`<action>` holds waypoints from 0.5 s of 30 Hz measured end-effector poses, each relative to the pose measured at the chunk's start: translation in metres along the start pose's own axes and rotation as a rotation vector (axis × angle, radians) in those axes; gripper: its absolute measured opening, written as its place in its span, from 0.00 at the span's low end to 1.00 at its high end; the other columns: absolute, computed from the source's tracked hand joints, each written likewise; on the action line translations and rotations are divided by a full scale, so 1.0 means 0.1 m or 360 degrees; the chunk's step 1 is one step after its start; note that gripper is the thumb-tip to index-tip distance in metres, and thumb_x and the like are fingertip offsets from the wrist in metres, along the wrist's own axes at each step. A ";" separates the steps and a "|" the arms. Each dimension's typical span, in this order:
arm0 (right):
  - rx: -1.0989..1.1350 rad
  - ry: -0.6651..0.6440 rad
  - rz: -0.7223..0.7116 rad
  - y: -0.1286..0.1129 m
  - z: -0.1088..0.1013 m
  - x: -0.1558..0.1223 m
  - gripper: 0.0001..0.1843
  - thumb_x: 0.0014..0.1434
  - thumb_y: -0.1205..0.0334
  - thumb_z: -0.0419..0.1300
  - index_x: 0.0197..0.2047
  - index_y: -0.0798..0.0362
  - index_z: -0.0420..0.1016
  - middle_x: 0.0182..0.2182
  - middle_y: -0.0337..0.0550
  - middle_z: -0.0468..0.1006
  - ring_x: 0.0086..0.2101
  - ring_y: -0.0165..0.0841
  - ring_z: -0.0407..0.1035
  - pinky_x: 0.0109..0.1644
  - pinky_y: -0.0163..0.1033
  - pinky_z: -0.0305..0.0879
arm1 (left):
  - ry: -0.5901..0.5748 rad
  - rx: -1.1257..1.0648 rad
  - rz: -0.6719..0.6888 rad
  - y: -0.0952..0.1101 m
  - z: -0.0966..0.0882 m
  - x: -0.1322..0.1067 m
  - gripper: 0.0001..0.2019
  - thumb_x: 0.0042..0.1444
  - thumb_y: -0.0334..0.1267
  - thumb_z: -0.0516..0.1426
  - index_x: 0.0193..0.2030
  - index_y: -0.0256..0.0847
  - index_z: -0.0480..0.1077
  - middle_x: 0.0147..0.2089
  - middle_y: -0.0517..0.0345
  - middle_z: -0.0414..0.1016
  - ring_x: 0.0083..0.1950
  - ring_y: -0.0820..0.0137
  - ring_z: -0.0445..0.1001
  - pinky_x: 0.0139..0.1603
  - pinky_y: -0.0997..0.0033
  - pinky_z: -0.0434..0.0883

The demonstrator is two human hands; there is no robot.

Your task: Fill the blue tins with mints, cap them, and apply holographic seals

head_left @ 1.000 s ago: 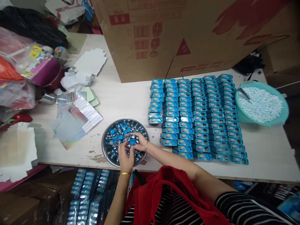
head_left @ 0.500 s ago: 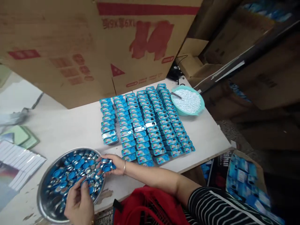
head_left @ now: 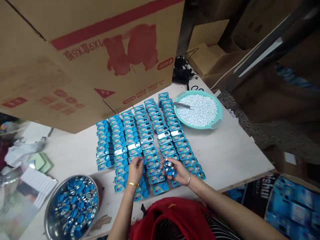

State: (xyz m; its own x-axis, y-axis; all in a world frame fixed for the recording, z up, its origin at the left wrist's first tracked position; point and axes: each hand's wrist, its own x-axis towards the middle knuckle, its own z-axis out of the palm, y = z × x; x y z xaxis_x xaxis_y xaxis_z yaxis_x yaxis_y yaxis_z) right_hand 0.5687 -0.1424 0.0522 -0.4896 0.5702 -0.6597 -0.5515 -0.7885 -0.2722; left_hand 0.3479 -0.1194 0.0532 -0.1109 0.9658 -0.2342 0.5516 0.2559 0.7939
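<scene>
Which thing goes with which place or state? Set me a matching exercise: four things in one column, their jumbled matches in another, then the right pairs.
Things
1. Turquoise basin
2. Right hand
3. Steel bowl
4. Large carton with red print

Places and states
A. Behind the rows of small blue boxes
B. At the lower left of the picture
C. Filled with small white pieces
D. Cupping several blue-and-silver caps

Right pairs
1-C, 2-D, 3-B, 4-A

Boxes (head_left: 147, 140) stand on the table (head_left: 232, 146) — bowl (head_left: 53, 226) of caps (head_left: 77, 205) left, basin (head_left: 218, 122) of pellets (head_left: 201, 111) right, carton (head_left: 82, 63) behind.
</scene>
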 end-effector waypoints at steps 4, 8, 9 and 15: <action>0.0007 -0.0007 -0.0127 -0.31 -0.18 -0.06 0.15 0.55 0.51 0.58 0.37 0.55 0.73 0.32 0.46 0.77 0.27 0.33 0.72 0.17 0.30 0.56 | 0.0047 0.0096 -0.0199 0.04 0.00 0.16 0.09 0.47 0.43 0.56 0.31 0.40 0.68 0.24 0.62 0.65 0.25 0.73 0.64 0.29 0.74 0.64; -0.0031 -0.0052 -0.0184 -0.44 -0.31 -0.13 0.14 0.56 0.51 0.58 0.37 0.54 0.72 0.35 0.47 0.77 0.28 0.34 0.72 0.18 0.31 0.58 | -0.0159 0.0189 -0.0312 0.03 0.10 0.03 0.08 0.48 0.43 0.56 0.30 0.41 0.66 0.24 0.63 0.66 0.26 0.73 0.65 0.30 0.73 0.64; -0.0038 -0.0055 -0.0174 -0.43 -0.33 -0.14 0.14 0.56 0.51 0.58 0.37 0.54 0.72 0.35 0.48 0.77 0.28 0.34 0.72 0.18 0.31 0.58 | -0.0222 0.0205 -0.0324 0.04 0.15 -0.02 0.08 0.49 0.43 0.56 0.29 0.41 0.66 0.23 0.63 0.66 0.26 0.73 0.65 0.30 0.73 0.64; -0.0021 -0.0072 -0.0073 -0.29 -0.38 -0.22 0.15 0.57 0.51 0.56 0.38 0.55 0.72 0.35 0.48 0.77 0.28 0.35 0.73 0.18 0.31 0.58 | -0.0374 0.0602 -0.0245 0.23 0.50 -0.12 0.05 0.53 0.38 0.56 0.29 0.41 0.66 0.26 0.61 0.68 0.28 0.72 0.66 0.31 0.74 0.61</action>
State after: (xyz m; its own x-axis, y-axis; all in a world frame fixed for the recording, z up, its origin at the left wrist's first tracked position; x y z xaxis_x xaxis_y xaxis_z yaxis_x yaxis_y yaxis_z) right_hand 0.6210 -0.1412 0.0485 -0.4943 0.6152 -0.6142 -0.5650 -0.7643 -0.3109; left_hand 0.4033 -0.1269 0.0455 -0.0487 0.8712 -0.4886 0.8108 0.3201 0.4900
